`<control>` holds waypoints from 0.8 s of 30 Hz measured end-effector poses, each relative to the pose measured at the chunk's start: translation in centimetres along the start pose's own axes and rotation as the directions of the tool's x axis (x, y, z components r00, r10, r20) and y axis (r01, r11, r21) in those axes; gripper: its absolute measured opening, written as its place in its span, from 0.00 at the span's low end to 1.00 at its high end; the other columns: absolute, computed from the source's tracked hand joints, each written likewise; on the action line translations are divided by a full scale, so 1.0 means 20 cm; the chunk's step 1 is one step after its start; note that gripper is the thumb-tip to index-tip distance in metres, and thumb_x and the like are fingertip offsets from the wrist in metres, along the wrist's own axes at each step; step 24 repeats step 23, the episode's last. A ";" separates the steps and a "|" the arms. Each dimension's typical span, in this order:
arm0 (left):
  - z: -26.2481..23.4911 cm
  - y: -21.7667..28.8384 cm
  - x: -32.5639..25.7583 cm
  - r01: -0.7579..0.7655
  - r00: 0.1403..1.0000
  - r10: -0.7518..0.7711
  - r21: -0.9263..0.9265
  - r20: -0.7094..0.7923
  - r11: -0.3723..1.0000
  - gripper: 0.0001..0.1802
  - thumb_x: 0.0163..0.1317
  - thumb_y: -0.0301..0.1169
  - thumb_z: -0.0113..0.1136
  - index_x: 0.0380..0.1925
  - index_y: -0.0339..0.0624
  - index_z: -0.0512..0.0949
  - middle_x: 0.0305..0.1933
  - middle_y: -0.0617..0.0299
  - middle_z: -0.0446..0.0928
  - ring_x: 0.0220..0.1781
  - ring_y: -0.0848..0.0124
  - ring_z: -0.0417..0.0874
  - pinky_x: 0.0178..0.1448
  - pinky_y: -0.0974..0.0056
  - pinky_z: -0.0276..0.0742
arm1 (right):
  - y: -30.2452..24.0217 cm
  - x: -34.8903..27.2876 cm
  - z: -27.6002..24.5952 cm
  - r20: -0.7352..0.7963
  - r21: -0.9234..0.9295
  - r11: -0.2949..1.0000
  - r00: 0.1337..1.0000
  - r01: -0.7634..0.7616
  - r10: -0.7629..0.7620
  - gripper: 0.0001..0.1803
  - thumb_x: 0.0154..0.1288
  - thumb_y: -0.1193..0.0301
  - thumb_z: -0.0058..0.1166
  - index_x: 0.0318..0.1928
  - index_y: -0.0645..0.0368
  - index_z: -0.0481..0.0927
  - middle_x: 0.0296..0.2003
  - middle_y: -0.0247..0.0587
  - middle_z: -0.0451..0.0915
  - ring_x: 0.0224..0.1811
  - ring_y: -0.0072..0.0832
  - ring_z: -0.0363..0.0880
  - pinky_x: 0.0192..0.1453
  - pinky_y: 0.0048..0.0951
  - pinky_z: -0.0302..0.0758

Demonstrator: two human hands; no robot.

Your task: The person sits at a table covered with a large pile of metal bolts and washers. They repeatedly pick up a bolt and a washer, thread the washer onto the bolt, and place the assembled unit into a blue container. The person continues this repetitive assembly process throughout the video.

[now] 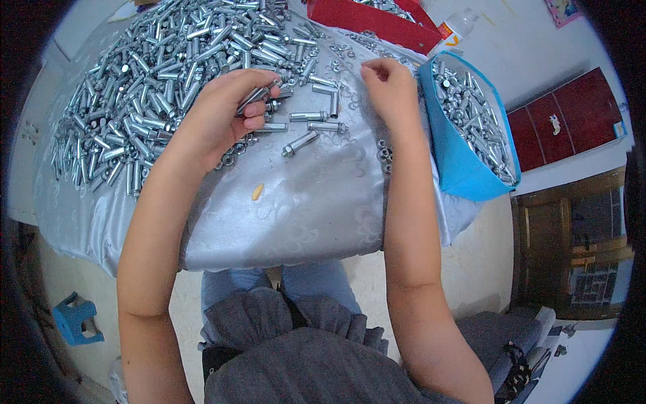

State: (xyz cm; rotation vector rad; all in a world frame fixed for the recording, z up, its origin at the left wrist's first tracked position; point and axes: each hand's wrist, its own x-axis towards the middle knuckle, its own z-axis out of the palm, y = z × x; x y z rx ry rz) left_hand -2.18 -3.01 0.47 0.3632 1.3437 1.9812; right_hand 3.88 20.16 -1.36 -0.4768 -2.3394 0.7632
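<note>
A shiny metal sleeve anchor bolt (253, 98) is gripped between the thumb and fingers of my left hand (219, 113), at the right edge of a big pile of similar sleeve anchor bolts (168, 74). My right hand (391, 87) hovers over the table to the right, its thumb and forefinger pinched together; whatever they may hold is hidden. Between my hands several loose bolts (307, 117) lie on the silvery tablecloth (303, 215). Small metal nuts (384, 153) lie beside my right wrist, and more nuts (336, 64) are scattered beyond the loose bolts.
A blue fabric bin (464, 182) full of bolts stands just right of my right forearm. At the far side are a red container (377, 23) with metal parts and a clear bottle (459, 27). One small yellowish piece (258, 192) lies near me. A blue stool (77, 320) stands on the floor at left.
</note>
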 end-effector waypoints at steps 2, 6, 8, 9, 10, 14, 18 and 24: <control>0.01 0.00 0.00 0.003 1.000 -0.003 0.008 -0.014 1.000 0.08 0.55 0.31 0.51 0.33 0.39 0.72 0.28 0.66 0.70 0.18 0.83 0.58 0.20 0.77 0.55 | 0.06 0.01 -0.02 -0.031 -0.182 0.979 0.996 -0.093 0.088 0.10 0.51 0.71 0.49 0.32 0.60 0.80 0.30 0.52 0.78 0.34 0.43 0.77 0.42 0.35 0.72; 0.01 0.01 -0.01 0.011 0.999 -0.010 0.027 -0.034 1.000 0.08 0.55 0.32 0.51 0.32 0.39 0.72 0.28 0.66 0.71 0.19 0.83 0.58 0.21 0.77 0.56 | 0.14 0.01 -0.02 0.038 -0.370 0.917 0.984 -0.146 0.172 0.10 0.50 0.71 0.49 0.33 0.57 0.80 0.32 0.52 0.78 0.38 0.44 0.76 0.45 0.38 0.71; 0.01 0.01 -0.01 0.010 1.000 -0.009 0.034 -0.021 0.999 0.08 0.56 0.32 0.51 0.32 0.39 0.72 0.29 0.66 0.71 0.19 0.83 0.59 0.21 0.77 0.57 | 0.13 0.00 -0.02 0.050 -0.372 0.911 0.977 -0.176 0.209 0.10 0.49 0.71 0.51 0.33 0.56 0.80 0.33 0.52 0.78 0.39 0.44 0.76 0.45 0.39 0.71; 0.01 0.01 -0.02 0.009 1.000 -0.008 0.038 -0.015 0.999 0.08 0.56 0.32 0.51 0.32 0.39 0.72 0.29 0.66 0.71 0.19 0.83 0.59 0.21 0.77 0.57 | 0.13 0.00 -0.03 0.048 -0.364 0.913 0.975 -0.186 0.218 0.10 0.49 0.71 0.51 0.33 0.56 0.80 0.33 0.52 0.78 0.39 0.44 0.76 0.45 0.39 0.71; 0.02 0.01 -0.02 0.014 1.000 -0.013 0.049 -0.022 0.999 0.08 0.56 0.32 0.51 0.32 0.39 0.72 0.29 0.67 0.71 0.19 0.83 0.59 0.21 0.77 0.57 | 0.13 0.00 -0.03 0.048 -0.355 0.914 0.973 -0.195 0.226 0.10 0.49 0.71 0.52 0.33 0.56 0.80 0.33 0.52 0.78 0.39 0.44 0.76 0.45 0.39 0.71; 0.02 0.01 -0.01 0.018 1.000 -0.017 0.065 -0.024 0.998 0.09 0.56 0.33 0.52 0.33 0.40 0.72 0.29 0.67 0.71 0.20 0.83 0.59 0.22 0.77 0.57 | 0.12 -0.01 -0.04 0.025 -0.383 0.898 0.969 -0.218 0.246 0.09 0.48 0.71 0.54 0.32 0.58 0.80 0.34 0.52 0.77 0.39 0.45 0.76 0.44 0.39 0.71; 0.02 0.01 -0.01 0.026 0.999 -0.024 0.067 -0.030 0.997 0.09 0.56 0.33 0.53 0.33 0.40 0.72 0.29 0.66 0.71 0.20 0.82 0.59 0.22 0.76 0.58 | 0.10 0.01 -0.02 0.081 -0.192 0.966 0.978 -0.172 0.190 0.10 0.50 0.70 0.54 0.34 0.60 0.79 0.34 0.53 0.77 0.39 0.41 0.77 0.44 0.39 0.72; 0.00 -0.01 0.00 0.004 0.999 -0.007 0.086 0.034 0.996 0.11 0.55 0.35 0.54 0.35 0.40 0.72 0.30 0.66 0.71 0.22 0.81 0.61 0.24 0.75 0.61 | -0.24 -0.08 0.05 0.181 0.534 0.845 0.973 0.023 -0.141 0.14 0.52 0.64 0.56 0.39 0.56 0.78 0.39 0.45 0.78 0.43 0.37 0.76 0.44 0.37 0.72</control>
